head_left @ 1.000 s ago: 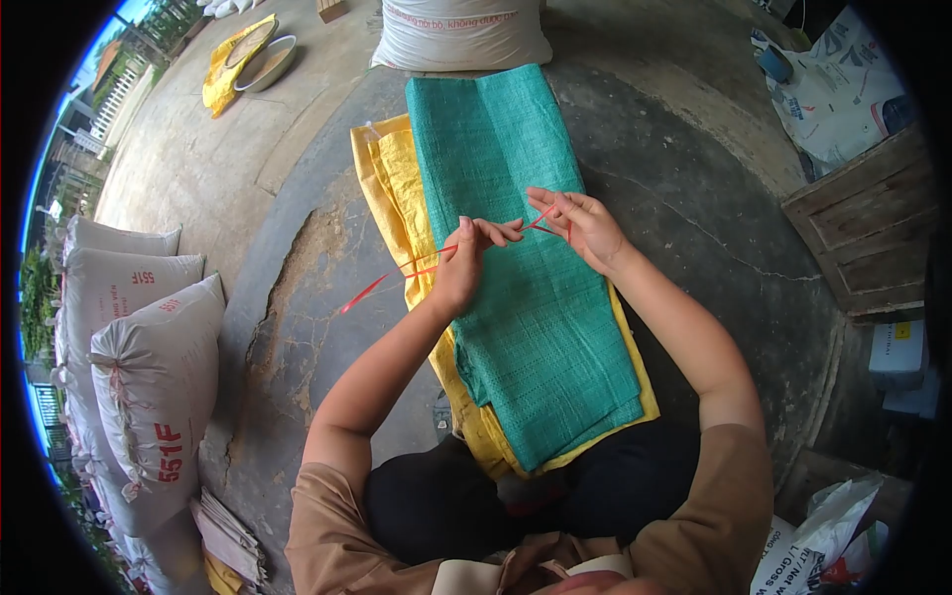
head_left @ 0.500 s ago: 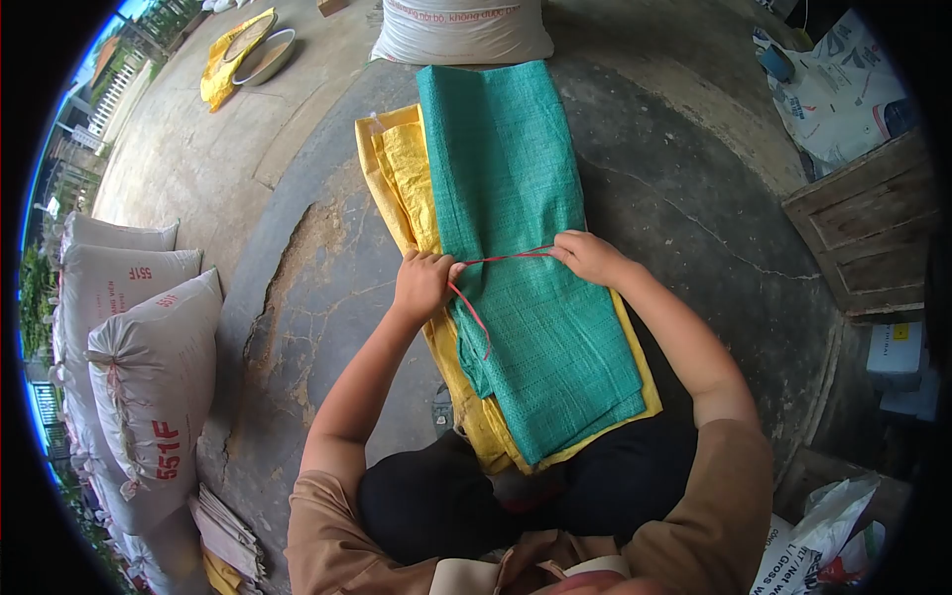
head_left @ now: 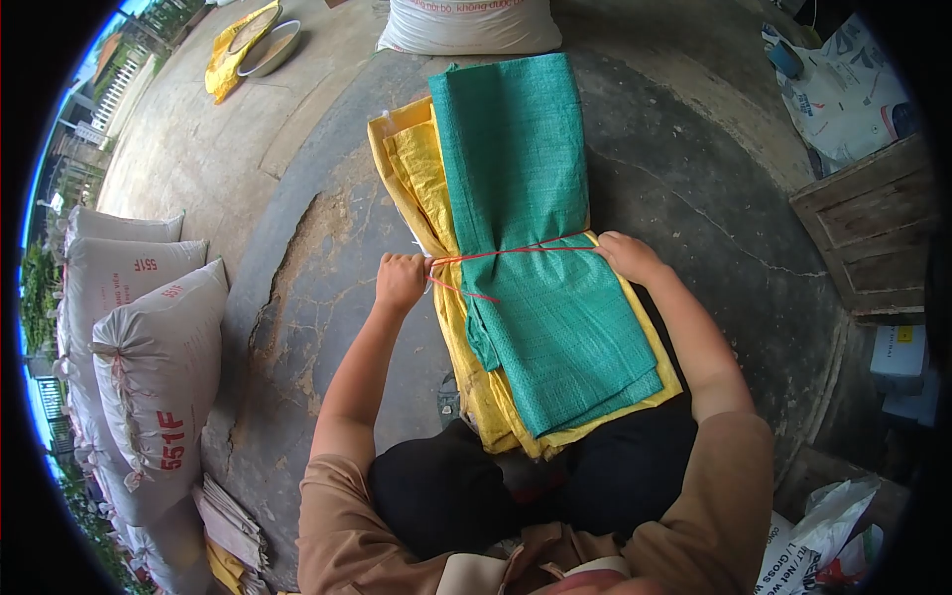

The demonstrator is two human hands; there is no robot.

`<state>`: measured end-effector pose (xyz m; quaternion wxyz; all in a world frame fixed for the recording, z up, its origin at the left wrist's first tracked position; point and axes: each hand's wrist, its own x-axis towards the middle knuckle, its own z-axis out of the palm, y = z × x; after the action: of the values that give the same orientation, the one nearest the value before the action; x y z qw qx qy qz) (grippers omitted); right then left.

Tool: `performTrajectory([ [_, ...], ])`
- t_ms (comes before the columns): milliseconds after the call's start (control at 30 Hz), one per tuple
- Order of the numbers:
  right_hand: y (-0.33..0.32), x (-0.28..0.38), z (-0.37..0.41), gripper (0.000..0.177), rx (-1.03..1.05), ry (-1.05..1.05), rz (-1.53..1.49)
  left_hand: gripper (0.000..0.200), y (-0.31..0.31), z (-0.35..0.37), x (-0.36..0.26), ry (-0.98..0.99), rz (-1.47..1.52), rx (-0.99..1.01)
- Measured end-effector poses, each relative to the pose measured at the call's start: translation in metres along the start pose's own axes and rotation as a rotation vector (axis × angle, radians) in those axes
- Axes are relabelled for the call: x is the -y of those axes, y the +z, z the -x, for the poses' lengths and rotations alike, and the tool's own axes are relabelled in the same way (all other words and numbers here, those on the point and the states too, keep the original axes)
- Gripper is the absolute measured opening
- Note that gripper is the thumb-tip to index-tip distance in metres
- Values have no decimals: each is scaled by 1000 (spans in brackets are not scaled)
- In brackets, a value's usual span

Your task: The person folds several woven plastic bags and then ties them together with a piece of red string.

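Note:
A folded green woven sack lies over folded yellow sacks on the floor in front of my knees. A thin red string runs across the middle of the bundle and pinches it in slightly. My left hand is closed on the string at the bundle's left edge, with a loose end trailing onto the green sack. At the right edge, my right hand is closed on the string too, fingers pressed together.
Full white sacks stand on the left, with flat folded sacks beside them. Another full white sack is beyond the bundle. A basin sits far left. A wooden panel and plastic bags are at right.
My hands have moved apart, the left outward to the bundle's left edge and the right further right. The red string now stretches across the full width of the sacks.

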<state>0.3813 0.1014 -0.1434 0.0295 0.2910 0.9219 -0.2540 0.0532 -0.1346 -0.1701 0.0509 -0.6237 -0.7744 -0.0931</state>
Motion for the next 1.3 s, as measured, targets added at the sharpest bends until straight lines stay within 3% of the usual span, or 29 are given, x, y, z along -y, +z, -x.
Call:
performTrajectory([
  [167,3,0,0,25,-27,12,-11,33,-6,1,-1,73,38,7],
  [233,6,-4,-3,25,-128,3,-123,32,-12,1,-9,-58,43,120],
  [367,0,1,-6,29,-71,71,-335,30,-31,1,-16,29,156,187],
  [433,0,-3,-13,35,-275,174,-569,30,-37,-9,-15,-44,280,231],
  [467,-2,-1,-16,35,-271,173,-567,30,-40,-16,-14,-48,282,232],
  [567,-25,30,-22,38,-297,136,-894,37,-47,-37,-18,-457,1251,556],
  [600,-35,43,-24,38,-293,133,-892,37,-50,-43,-23,-461,1253,552],
  [700,-65,77,-21,40,1,-92,-970,30,-51,-57,-43,-388,1885,474],
  [867,-92,148,-21,38,200,-227,-852,24,-61,-76,-74,-327,1729,429],
  [967,-90,167,-29,35,200,-327,-794,13,-69,-78,-85,-61,1412,322],
  [1067,-88,180,-43,34,115,-381,-791,13,-72,-72,-78,78,1368,370],
  [1133,-87,184,-55,32,146,-377,-839,15,-72,-69,-75,59,1255,360],
  [1200,-92,189,-61,30,52,-585,-613,15,-75,-69,-76,16,1230,307],
  [1267,-92,190,-68,27,87,-520,-554,17,-67,-68,-74,3,1274,249],
  [1300,-85,184,-75,26,-58,-517,-505,17,-62,-67,-71,-30,1304,284],
])
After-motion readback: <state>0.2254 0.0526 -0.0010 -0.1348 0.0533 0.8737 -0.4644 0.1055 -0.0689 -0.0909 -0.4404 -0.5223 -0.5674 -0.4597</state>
